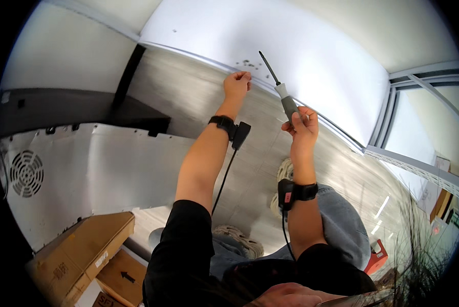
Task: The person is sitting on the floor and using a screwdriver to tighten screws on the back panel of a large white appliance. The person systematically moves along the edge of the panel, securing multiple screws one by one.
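- The right hand (302, 125) is clenched round the handle of a screwdriver (279, 89), whose shaft runs up and to the left from the grip, tip over the white panel (311, 61).
- The left hand (237, 84) rests at the panel's near edge, fingers curled, pinching perhaps 1 small screw; too small to tell.
- Loose screws (247, 63) lie on the panel just beyond the left hand, left of the tip.
- The left hand is the nearer to them.
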